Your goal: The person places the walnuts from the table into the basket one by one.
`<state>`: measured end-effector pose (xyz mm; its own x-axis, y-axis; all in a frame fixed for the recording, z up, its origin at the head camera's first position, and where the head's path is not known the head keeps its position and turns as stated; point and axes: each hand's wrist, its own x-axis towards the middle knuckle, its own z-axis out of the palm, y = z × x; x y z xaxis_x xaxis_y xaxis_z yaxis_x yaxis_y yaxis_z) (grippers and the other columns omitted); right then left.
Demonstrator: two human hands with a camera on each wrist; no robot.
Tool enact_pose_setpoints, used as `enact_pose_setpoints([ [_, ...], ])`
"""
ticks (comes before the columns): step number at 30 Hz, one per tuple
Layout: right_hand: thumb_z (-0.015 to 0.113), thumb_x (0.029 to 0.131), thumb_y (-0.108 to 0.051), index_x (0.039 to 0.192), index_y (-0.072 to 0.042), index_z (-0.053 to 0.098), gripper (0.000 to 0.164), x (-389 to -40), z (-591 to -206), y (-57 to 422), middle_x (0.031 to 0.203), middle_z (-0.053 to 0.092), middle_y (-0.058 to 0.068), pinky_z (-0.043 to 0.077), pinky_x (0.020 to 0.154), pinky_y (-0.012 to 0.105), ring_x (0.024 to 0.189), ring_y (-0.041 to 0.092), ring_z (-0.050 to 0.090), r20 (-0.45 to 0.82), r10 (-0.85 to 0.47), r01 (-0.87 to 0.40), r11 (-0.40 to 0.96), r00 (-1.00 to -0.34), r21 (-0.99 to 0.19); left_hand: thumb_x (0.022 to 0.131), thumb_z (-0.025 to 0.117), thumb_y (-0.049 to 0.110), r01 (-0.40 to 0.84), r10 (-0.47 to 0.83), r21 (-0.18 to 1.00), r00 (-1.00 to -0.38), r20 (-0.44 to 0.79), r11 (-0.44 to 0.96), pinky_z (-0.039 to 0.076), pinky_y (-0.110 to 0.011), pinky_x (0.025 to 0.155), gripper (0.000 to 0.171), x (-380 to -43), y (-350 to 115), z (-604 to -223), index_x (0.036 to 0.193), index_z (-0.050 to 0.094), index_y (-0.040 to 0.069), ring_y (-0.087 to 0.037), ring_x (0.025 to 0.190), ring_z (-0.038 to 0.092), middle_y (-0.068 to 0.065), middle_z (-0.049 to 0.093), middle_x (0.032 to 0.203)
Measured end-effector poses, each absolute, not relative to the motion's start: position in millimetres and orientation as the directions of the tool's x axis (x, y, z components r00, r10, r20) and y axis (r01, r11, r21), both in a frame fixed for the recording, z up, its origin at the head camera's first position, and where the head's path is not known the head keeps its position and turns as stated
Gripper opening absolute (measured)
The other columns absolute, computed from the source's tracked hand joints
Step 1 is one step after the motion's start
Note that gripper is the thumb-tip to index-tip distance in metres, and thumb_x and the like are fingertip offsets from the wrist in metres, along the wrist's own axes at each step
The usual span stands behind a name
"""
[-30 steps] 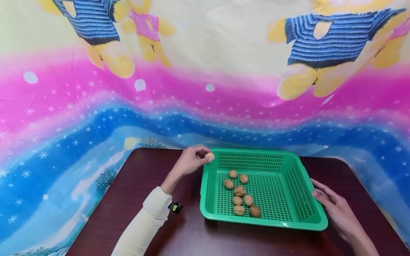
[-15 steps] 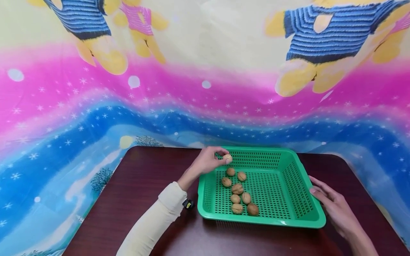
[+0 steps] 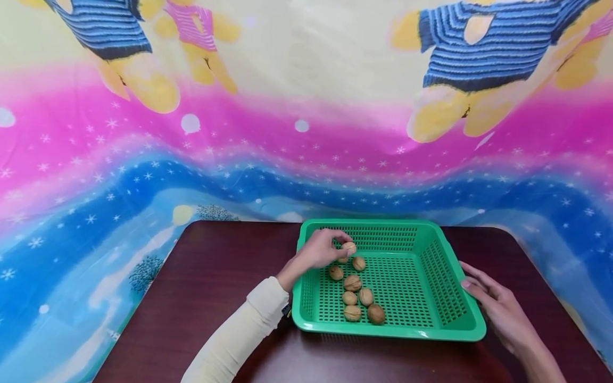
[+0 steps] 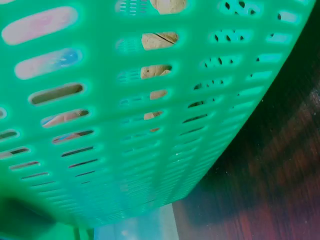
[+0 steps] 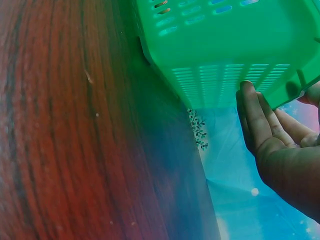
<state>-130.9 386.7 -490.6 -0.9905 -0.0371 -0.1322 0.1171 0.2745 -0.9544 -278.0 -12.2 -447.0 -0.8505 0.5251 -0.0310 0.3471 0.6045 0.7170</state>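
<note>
In the head view my left hand (image 3: pixel 325 249) reaches over the left side of a green plastic basket (image 3: pixel 388 331), pinching a walnut (image 3: pixel 349 248) between thumb and fingers. Several walnuts (image 3: pixel 352 282) lie below it on the basket's slotted floor, toward the left. The held nut partly covers one of them. My right hand (image 3: pixel 500 306) holds the basket's right rim. In the right wrist view the fingers of that hand (image 5: pixel 270 125) lie against the outer wall, thumb up by the rim. Through the basket wall (image 4: pixel 107 100), the left wrist view gives glimpses of walnuts (image 4: pixel 159 40).
The basket stands on a dark reddish-brown table (image 3: pixel 230 266) with rounded far corners. Behind the table's far edge hangs a printed cloth (image 3: pixel 287 149) with bears and snowflakes.
My left hand has carried the walnut rightward from beside the basket's far-left corner, over the rim and down toward the nuts inside. My right hand keeps its place at the rim.
</note>
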Motion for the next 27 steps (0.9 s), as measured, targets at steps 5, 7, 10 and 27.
enact_pose_setpoints([
  [5,0.049,0.116,-0.032,0.173,-0.021,0.023,0.063,-127.9,-489.6,386.8,0.123,0.066,-0.033,0.063,0.08,0.033,0.106,0.0,0.074,-0.126,-0.039,0.111,0.269,-0.991,-0.957,0.104,0.074,0.034,0.376,0.538,0.684,-0.843,-0.028,0.625,0.047,-0.027,0.065,0.029,-274.0,-10.4,-448.8,0.13,0.076,0.022,-0.01,0.071,0.059,0.002,0.074,0.121],
  [7,0.049,0.116,-0.031,0.173,-0.021,0.024,0.063,-127.2,-490.2,387.2,0.124,0.066,-0.032,0.064,0.08,0.034,0.106,0.0,0.074,-0.124,-0.043,0.109,0.259,-0.991,-0.96,0.104,0.074,0.035,0.387,0.548,0.675,-0.836,-0.031,0.628,0.048,-0.027,0.066,0.029,-272.6,-10.0,-449.9,0.13,0.076,0.022,-0.008,0.073,0.061,0.003,0.075,0.12],
  [10,0.05,0.116,-0.031,0.173,-0.021,0.024,0.063,-126.2,-491.5,386.9,0.124,0.067,-0.032,0.064,0.08,0.035,0.106,0.001,0.074,-0.126,-0.045,0.112,0.243,-0.991,-0.964,0.103,0.075,0.035,0.408,0.569,0.661,-0.822,-0.035,0.63,0.05,-0.026,0.069,0.027,-270.4,-10.3,-452.1,0.128,0.077,0.023,-0.005,0.075,0.062,0.006,0.076,0.117],
  [27,0.049,0.117,-0.034,0.174,-0.019,0.021,0.065,-126.9,-491.7,380.8,0.123,0.066,-0.034,0.065,0.08,0.039,0.105,0.003,0.075,-0.148,-0.045,0.131,0.263,-0.988,-0.956,0.103,0.076,0.029,0.401,0.597,0.695,-0.801,-0.05,0.597,0.055,-0.028,0.076,0.034,-266.4,-16.2,-457.6,0.134,0.075,0.014,-0.004,0.08,0.068,-0.001,0.078,0.121],
])
